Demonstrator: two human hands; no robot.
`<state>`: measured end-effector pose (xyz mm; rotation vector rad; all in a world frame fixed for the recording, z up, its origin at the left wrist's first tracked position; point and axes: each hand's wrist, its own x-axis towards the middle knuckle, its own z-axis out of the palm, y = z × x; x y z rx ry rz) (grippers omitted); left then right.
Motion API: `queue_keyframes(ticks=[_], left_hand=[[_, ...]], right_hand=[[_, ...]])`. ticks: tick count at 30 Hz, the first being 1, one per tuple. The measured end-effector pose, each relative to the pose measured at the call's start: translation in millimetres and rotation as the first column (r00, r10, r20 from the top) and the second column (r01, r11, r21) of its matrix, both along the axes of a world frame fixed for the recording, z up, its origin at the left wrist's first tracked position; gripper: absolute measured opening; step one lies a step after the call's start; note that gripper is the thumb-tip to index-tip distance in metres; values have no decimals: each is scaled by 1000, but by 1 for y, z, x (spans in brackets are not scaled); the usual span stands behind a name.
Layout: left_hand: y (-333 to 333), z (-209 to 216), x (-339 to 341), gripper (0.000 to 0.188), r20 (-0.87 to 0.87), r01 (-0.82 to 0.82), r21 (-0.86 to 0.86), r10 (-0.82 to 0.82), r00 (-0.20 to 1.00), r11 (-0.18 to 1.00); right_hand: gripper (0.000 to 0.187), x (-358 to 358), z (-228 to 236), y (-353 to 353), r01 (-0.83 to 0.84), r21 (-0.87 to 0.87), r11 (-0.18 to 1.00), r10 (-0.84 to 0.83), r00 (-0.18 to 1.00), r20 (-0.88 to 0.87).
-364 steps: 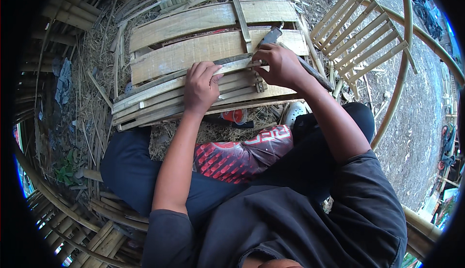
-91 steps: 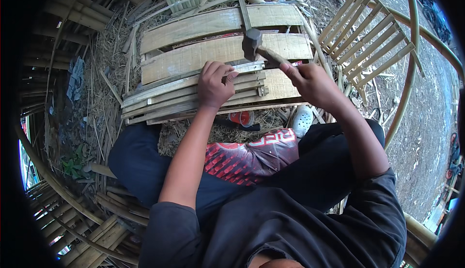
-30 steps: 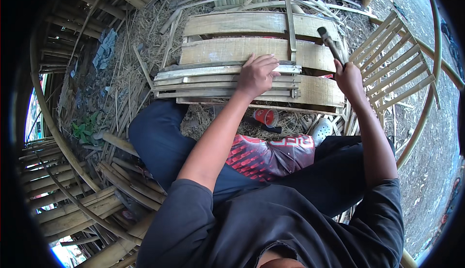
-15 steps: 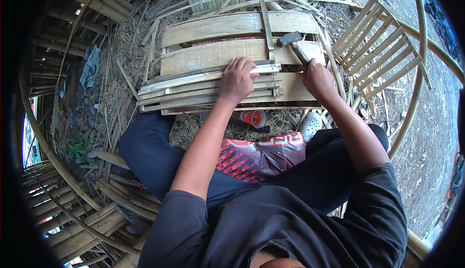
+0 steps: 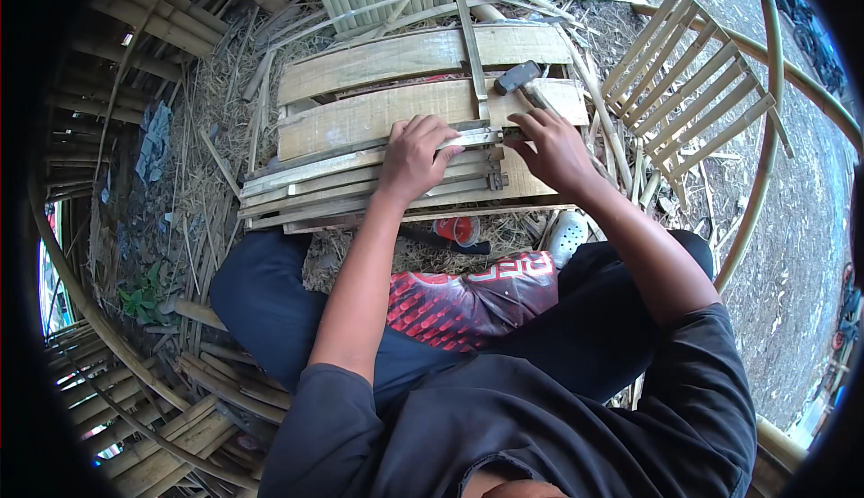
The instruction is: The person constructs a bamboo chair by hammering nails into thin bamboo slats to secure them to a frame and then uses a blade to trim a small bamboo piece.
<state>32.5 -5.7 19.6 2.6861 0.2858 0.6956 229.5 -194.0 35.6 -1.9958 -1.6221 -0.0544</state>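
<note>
Several bamboo slats [image 5: 315, 167] lie side by side across the near part of a low wooden plank bench [image 5: 378, 98]. My left hand [image 5: 416, 158] is closed over the upper slats, its fingers curled past their far edge and its thumb pointing right. Just beyond the slats' right ends, my right hand [image 5: 555, 153] has its thumb and forefinger parted, close to the end of one slat, with nothing visible between them. A hammer [image 5: 517, 77] rests on the planks past the right hand, which partly hides its handle. An upright-running flat strip [image 5: 470, 39] meets the slats from the far side.
A slatted bamboo frame [image 5: 688, 80] leans at the right beside a curved bamboo pole [image 5: 772, 138]. Under the bench's near edge are a red cup [image 5: 456, 230] and a dark bar-like object [image 5: 441, 240]. Bamboo offcuts and straw cover the ground at left.
My right hand has let go of the hammer, which now lies on the planks, and has moved to the slats' right ends. The left hand stays on the slats; the whole view has shifted slightly.
</note>
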Motion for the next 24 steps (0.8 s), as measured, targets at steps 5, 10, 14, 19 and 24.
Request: queue_keyframes(ticks=[5, 10, 14, 19, 24], left_hand=[[-4, -3, 1, 18, 22, -30, 50, 29, 999, 998], [1, -3, 1, 17, 98, 22, -71, -15, 995, 997], [3, 0, 2, 16, 111, 43, -125, -29, 993, 991], [2, 1, 1, 16, 104, 69, -167, -52, 993, 983], [3, 2, -1, 18, 105, 73, -108, -61, 993, 992]], right_hand=[[32, -9, -6, 5, -52, -123, 991, 22, 972, -234], [29, -8, -19, 16, -53, -73, 996, 16, 904, -427], [22, -1, -20, 23, -59, -79, 995, 14, 876, -482], [20, 0, -9, 28, -69, -154, 986, -8, 891, -454], [22, 4, -3, 28, -110, -191, 975, 30, 924, -380]])
